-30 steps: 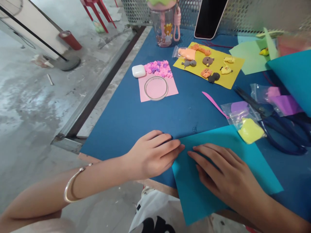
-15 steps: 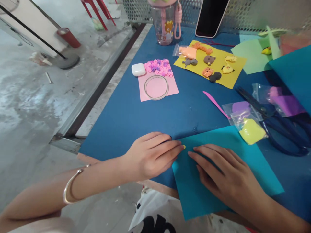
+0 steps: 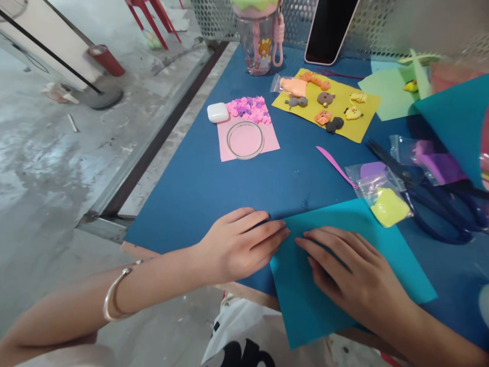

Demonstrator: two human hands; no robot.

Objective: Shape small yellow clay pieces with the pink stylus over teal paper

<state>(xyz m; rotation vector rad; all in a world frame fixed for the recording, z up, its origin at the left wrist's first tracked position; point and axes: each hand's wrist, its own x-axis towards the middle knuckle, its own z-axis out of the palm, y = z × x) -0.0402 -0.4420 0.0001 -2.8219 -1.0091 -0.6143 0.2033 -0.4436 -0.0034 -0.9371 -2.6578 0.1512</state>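
Item: turquoise paper sheet [image 3: 303, 306], lying on the near side of my worktop [image 3: 214, 188], one corner jutting past the near edge, probably to bring it within easy reach. Left grip [image 3: 248, 250]: fingertips drawn together at the sheet's left-hand corner; the thumb is hidden, so I cannot tell whether they pinch anything. Right grip [image 3: 347, 267]: fingers bent and loosely spread over the sheet, nothing seen between them; its weight seems to keep the paper flat. Just beyond the sheet's right-hand far corner: bagged yellow clay [image 3: 390, 208], slightly overlapping it, with large scissors [image 3: 410, 176] beside and a pink modelling knife [image 3: 334, 164] farther in, all apparently kept handy. Towards the far edge: yellow card [image 3: 361, 131] bearing small clay animals [image 3: 325, 98], spaced out perhaps to avoid sticking. Near the left edge: pink card [image 3: 272, 141] bearing flower-like pieces [image 3: 250, 108] and a ring, a white case [image 3: 218, 112] over its corner, possibly as a weight. At the far edge: lidded tumbler [image 3: 256, 51] and upright phone [image 3: 331, 30], likely set clear of my work.
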